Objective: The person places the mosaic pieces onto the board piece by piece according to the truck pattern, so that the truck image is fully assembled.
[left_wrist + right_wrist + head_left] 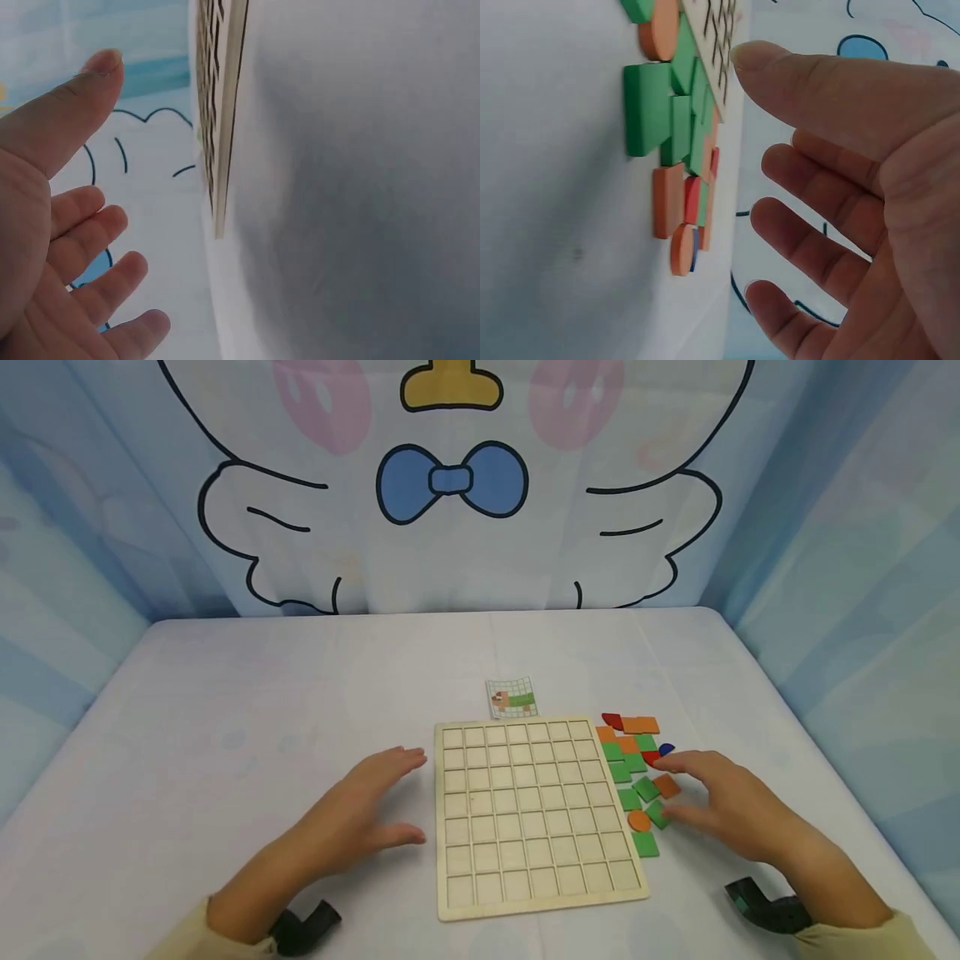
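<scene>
A pale wooden grid board [528, 818] lies flat on the table, its square cells bare. My left hand [363, 814] hovers just off the board's left edge, fingers and thumb spread apart, holding nothing; the left wrist view also shows that hand [67, 225] beside the board's edge [229, 120]. Along the board's right side lie flat coloured pieces: green squares [646, 845], orange squares [667, 786], an orange disc [639, 821], red pieces [612, 721] and a blue rounded piece [666, 749]. Over their outer edge my right hand [738, 806] is spread, gripping nothing.
Behind the board lies a small picture card [512, 697] showing a green and brown figure on a grid. A white cloth covers the table [262, 693]. Printed curtains [450, 560] stand at the back and both sides. Black devices [768, 906] sit at both wrists.
</scene>
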Available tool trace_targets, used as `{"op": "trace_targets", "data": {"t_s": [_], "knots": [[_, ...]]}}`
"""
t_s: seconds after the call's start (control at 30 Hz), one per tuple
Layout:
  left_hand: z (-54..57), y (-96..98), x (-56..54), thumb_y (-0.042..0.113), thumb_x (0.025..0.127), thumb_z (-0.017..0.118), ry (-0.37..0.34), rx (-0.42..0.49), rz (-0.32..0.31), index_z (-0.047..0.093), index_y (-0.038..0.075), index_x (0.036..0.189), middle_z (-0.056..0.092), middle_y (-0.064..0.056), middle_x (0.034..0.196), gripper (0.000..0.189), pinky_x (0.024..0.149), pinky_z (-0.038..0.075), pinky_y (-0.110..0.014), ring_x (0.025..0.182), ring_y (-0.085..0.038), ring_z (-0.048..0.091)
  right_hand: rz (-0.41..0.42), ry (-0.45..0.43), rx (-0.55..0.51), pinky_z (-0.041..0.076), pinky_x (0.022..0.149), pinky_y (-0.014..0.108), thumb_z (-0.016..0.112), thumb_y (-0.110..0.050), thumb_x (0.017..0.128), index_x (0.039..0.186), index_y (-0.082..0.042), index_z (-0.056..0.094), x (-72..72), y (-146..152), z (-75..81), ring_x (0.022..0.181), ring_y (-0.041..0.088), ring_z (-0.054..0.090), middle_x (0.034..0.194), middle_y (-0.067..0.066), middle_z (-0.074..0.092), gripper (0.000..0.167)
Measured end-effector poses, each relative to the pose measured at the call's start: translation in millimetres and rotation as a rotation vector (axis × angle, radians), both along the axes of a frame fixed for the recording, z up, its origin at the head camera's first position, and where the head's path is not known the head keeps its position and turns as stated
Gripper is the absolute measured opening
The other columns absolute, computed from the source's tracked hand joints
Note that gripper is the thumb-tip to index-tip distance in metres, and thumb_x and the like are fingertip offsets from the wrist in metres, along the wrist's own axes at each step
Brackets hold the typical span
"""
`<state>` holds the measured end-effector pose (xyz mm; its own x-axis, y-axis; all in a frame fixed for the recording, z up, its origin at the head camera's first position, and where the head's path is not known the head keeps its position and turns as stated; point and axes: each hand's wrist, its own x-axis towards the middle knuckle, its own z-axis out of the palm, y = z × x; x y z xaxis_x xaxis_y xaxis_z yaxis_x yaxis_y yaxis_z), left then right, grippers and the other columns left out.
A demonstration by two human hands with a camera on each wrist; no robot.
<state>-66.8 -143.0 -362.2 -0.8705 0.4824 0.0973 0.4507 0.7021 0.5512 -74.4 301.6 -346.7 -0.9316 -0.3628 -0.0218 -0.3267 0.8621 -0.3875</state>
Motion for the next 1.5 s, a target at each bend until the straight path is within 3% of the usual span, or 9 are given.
{"op": "trace_targets", "data": {"t_s": [0.3, 0.53, 0.97, 1.5], "knots": [[-9.2, 13.4, -6.9, 0.024, 0.075, 0.090, -0.093, 0.000, -0.061, 0.055, 0.005, 0.139, 0.056, -0.012, 0.140, 0.075, 0.109, 0.039, -0.050, 0.133, -0.033, 0.048, 0.036, 0.006, 0.010, 0.049, 0.092, 0.059, 0.086, -0.017, 0.079, 0.122, -0.009, 0.066, 2.2, 5, -8.2, 0.109, 0.032, 0.059, 0.108, -0.002, 0.066, 0.048], [-12.4, 22.4, -9.2, 0.024, 0.075, 0.089, -0.135, -0.032, -0.117, 0.058, 0.002, 0.134, 0.058, -0.015, 0.135, 0.070, 0.109, 0.038, -0.049, 0.130, -0.034, 0.050, 0.035, -0.021, 0.028, 0.049, 0.093, 0.057, 0.085, -0.016, 0.080, 0.120, -0.008, 0.069, 3.6, 6, -11.7, 0.110, 0.033, 0.059, 0.114, 0.002, 0.067, 0.044], [-13.1, 30.1, -7.5, 0.023, 0.077, 0.088, -0.201, -0.040, -0.075, 0.055, 0.001, 0.137, 0.056, -0.014, 0.138, 0.072, 0.111, 0.038, -0.048, 0.132, -0.032, 0.048, 0.048, -0.021, 0.056, 0.052, 0.087, 0.052, 0.083, -0.013, 0.081, 0.110, -0.012, 0.072, 2.3, 5, -19.1, 0.101, 0.026, 0.061, 0.106, -0.002, 0.066, 0.031], [-16.9, 33.0, -6.2, 0.028, 0.078, 0.088, -0.167, -0.085, -0.055, 0.055, 0.004, 0.138, 0.054, -0.011, 0.141, 0.073, 0.111, 0.037, -0.048, 0.134, -0.031, 0.046, 0.007, -0.014, 0.063, 0.052, 0.084, 0.049, 0.085, -0.016, 0.080, 0.109, -0.011, 0.071, 1.5, 3, -22.7, 0.094, 0.021, 0.058, 0.103, -0.004, 0.067, 0.032]]}}
